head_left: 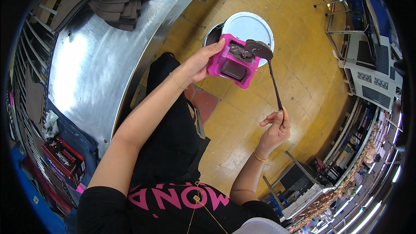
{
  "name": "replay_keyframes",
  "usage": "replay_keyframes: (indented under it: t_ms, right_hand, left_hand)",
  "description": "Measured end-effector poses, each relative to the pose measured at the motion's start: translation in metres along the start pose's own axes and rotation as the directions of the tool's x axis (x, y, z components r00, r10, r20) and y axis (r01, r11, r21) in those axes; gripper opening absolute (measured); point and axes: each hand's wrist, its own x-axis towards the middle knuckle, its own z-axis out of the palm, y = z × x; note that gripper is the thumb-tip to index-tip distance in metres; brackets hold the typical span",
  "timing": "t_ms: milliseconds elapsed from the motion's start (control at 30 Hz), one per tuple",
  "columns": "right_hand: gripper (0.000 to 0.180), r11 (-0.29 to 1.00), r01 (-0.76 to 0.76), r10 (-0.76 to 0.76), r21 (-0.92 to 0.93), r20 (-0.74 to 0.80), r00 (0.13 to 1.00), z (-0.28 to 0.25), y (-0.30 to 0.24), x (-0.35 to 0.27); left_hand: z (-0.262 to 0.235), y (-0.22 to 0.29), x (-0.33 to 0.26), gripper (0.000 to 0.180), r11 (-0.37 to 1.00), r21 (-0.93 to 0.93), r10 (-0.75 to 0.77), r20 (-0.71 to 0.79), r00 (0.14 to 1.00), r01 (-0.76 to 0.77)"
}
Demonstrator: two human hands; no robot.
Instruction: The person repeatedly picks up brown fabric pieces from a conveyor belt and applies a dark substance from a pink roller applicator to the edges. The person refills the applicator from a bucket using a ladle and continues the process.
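Note:
My left hand (201, 63) grips a bright pink tray (212, 67) by its left side, thumb on the upper edge. The tray has two compartments: the far one holds lumpy, glossy dark paste (239, 51), the near one a smoother dark mass (234, 69). Between thumb and fingers, my right hand (276, 131) holds the end of a long thin spoon (274, 82) coated dark brown. Its broad head (260, 50) lies over the tray's far right corner; whether it touches the paste I cannot tell. Behind stands a bucket with a pale lid (249, 22).
A metal-topped table (82, 69) runs along my left, with stacked dark brown sheets (117, 0) at its far end. A red and black box (64, 160) sits near its close end. On the right are a stool (333, 0) and a grey workstation (368, 71), over yellow tiled floor (299, 21).

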Motion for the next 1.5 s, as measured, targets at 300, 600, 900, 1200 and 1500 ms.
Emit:
replay_keyframes:
  t_ms: [300,600,900,1200,1500]
  right_hand:
    - [0.025,0.958,-0.235,0.24,0.163,-0.007,0.971,-0.001,0.016,0.015]
    - [0.019,0.794,0.192,-0.014,-0.577,0.298,0.954,0.079,0.194,0.01]
    - [0.021,0.664,0.025,0.191,-0.747,0.202,0.961,0.155,0.286,-0.004]
    - [0.023,0.381,-0.876,0.876,0.298,0.188,0.445,0.149,0.28,-0.002]
    - [0.024,0.445,-0.868,0.847,0.223,0.209,0.488,0.079,0.269,-0.018]
  left_hand:
    - [-0.03,-0.011,-0.021,0.048,0.992,-0.123,-0.012,-0.15,0.989,-0.007]
    - [-0.076,-0.037,-0.094,0.053,0.97,-0.232,-0.022,-0.368,0.93,-0.069]
    - [-0.078,-0.036,-0.117,0.053,0.968,-0.243,-0.024,-0.358,0.933,-0.068]
    - [-0.071,-0.042,-0.113,0.054,0.976,-0.215,-0.048,-0.352,0.935,-0.03]
    - [-0.07,-0.051,-0.112,0.051,0.972,-0.235,-0.084,-0.317,0.945,0.008]
